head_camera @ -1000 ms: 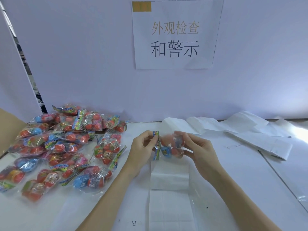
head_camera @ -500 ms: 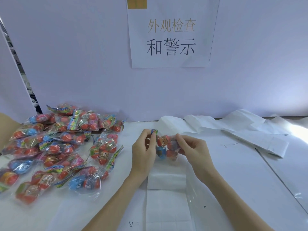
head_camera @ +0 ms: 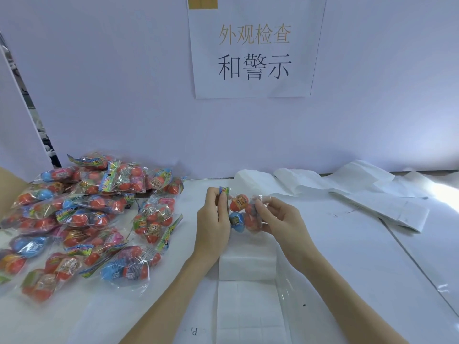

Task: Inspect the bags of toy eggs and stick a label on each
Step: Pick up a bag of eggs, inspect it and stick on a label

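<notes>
Clear-plastic bag of toy eggs — between left hand, right hand, both gripping

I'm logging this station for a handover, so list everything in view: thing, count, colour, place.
held bag: one, clear with red and blue eggs, between both hands above the label sheet
bag pile: many, too overlapped to count, clear with red, blue and pink eggs, left on the table
label sheet: one, white, gridded, near centre
backing paper: several crumpled strips, white, far right
sign: one, white with Chinese characters, on the wall
table: one, white
left hand: pinches the bag's header
right hand: grips the bag's other end
</notes>
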Demonstrator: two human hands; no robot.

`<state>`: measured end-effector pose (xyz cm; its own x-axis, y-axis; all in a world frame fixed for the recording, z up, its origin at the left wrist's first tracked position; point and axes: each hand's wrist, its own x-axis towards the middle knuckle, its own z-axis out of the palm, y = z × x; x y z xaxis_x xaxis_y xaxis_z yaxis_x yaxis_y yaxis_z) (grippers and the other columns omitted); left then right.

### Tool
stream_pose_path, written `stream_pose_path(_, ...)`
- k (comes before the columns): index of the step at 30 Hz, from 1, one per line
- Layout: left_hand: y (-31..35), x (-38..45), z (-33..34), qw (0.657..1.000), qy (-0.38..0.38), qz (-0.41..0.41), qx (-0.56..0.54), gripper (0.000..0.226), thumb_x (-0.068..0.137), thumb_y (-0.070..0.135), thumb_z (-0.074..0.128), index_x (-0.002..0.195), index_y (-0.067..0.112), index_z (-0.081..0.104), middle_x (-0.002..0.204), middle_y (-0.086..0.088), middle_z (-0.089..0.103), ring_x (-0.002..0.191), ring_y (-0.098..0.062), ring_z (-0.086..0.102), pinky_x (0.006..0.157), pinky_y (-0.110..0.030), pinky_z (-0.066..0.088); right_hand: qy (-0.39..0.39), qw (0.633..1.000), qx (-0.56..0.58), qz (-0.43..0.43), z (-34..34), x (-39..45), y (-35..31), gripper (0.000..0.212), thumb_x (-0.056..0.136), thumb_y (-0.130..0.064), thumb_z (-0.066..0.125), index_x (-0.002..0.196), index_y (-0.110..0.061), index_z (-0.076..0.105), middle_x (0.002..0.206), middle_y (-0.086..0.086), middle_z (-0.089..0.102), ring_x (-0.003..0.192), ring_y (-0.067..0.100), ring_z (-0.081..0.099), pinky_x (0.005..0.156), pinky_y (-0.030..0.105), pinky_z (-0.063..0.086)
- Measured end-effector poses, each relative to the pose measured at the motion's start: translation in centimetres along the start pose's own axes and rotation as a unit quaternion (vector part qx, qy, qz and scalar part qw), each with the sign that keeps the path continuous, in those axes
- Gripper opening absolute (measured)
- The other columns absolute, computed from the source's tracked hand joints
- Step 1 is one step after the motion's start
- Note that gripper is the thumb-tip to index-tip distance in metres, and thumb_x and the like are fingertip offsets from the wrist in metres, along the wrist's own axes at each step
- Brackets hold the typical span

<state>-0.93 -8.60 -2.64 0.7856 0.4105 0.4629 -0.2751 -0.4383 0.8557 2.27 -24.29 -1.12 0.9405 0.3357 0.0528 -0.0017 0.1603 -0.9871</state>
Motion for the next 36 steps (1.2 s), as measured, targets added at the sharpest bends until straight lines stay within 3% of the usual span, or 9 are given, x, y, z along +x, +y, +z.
stream_pose_path(4,0.3,0.0,-0.4,0.997,-0.03,-0.048,-0.059,0.035,0.105,0.034,0.051,0.076,0.015,0.046,0.062,0.01,0.044,0.06,-0.013,0.039,0.059,-0.03,0.036,0.016,1.0,-0.02,-0.002,-0.4,0.1,-0.2,0.016,0.1,-0.02,0.07,0.101,-0.004,0.073,0.094,0.009,0.078,0.082,0.022,0.073,0.069,0.029,0.057)
stream_pose_path(9,0.0,0.3,-0.4,0.996,-0.031,-0.065,-0.049,0.028,0.109,0.017,0.052,0.083,0.009,0.059,0.072,0.01,0.061,0.07,-0.008,0.057,0.066,-0.023,0.045,0.027,0.999,0.026,0.007,-0.2,0.2,-0.6,0.022,0.104,-0.025,0.062,0.111,-0.009,0.074,0.094,0.013,0.077,0.078,0.02,0.07,0.077,0.031,0.06)
stream_pose_path(14,-0.3,0.3,-0.6,0.992,-0.013,-0.087,-0.085,0.026,0.111,0.018,0.047,0.088,0.009,0.055,0.076,0.007,0.062,0.077,-0.021,0.059,0.079,-0.051,0.053,0.005,1.0,-0.019,-0.002,-0.3,0.1,-0.5,0.029,0.1,-0.034,0.068,0.12,-0.013,0.066,0.101,0.006,0.081,0.094,0.019,0.077,0.082,0.028,0.061)
stream_pose_path(16,-0.5,0.4,-0.5,0.983,-0.025,-0.121,-0.135,0.027,0.111,0.018,0.047,0.089,0.005,0.054,0.084,-0.008,0.063,0.086,-0.033,0.061,0.086,-0.059,0.052,0.001,1.0,-0.026,-0.002,-0.5,0.1,-0.5,0.026,0.098,-0.027,0.071,0.117,-0.01,0.067,0.099,0.005,0.081,0.091,0.018,0.076,0.076,0.026,0.06)
stream_pose_path(20,-0.1,0.4,-0.3,0.969,-0.07,-0.128,-0.199,0.025,0.103,0.034,0.053,0.109,0.012,0.062,0.099,-0.004,0.069,0.088,-0.019,0.068,0.072,-0.031,0.056,-0.014,0.999,-0.037,-0.013,-1.1,0.0,-0.9,0.018,0.096,-0.029,0.074,0.104,-0.013,0.072,0.092,0.007,0.079,0.085,0.02,0.076,0.069,0.024,0.055)
stream_pose_path(24,-0.6,0.5,-0.7,0.981,-0.087,-0.084,-0.151,0.016,0.104,0.023,0.064,0.097,0.011,0.073,0.091,-0.007,0.076,0.085,-0.03,0.071,0.072,-0.04,0.058,-0.03,0.996,-0.079,-0.019,-1.0,-0.1,-0.8,0.038,0.097,-0.039,0.07,0.1,-0.001,0.071,0.102,0.034,0.066,0.093,0.042,0.072,0.082,0.054,0.056)
stream_pose_path(28,-1.0,0.6,-1.0,0.974,-0.078,-0.106,-0.183,0.015,0.099,0.024,0.071,0.092,0.011,0.074,0.093,-0.006,0.078,0.088,-0.022,0.073,0.077,-0.029,0.059,0.016,0.983,-0.172,-0.056,-0.9,-0.1,-0.5,0.044,0.108,-0.039,0.05,0.09,-0.01,0.078,0.087,0.008,0.077,0.076,0.015,0.066,0.071,0.03,0.049)
stream_pose_path(33,-1.2,1.1,-1.3,0.949,-0.07,-0.152,-0.267,0.017,0.087,0.03,0.08,0.092,0.014,0.079,0.098,-0.013,0.078,0.096,-0.03,0.073,0.088,-0.042,0.06,0.012,0.991,-0.13,-0.036,-0.8,0.2,0.1,0.034,0.111,-0.03,0.047,0.12,-0.019,0.077,0.101,-0.004,0.081,0.096,0.016,0.076,0.081,0.032,0.058)
stream_pose_path(36,-1.0,1.2,-1.0,0.932,-0.047,-0.167,-0.318,0.013,0.082,0.027,0.08,0.088,0.016,0.081,0.094,-0.01,0.077,0.088,-0.02,0.073,0.079,-0.027,0.058,0.001,0.999,-0.051,-0.013,-0.1,0.2,0.1,0.035,0.111,-0.03,0.044,0.126,-0.018,0.073,0.108,0.0,0.081,0.098,0.016,0.077,0.081,0.027,0.06)
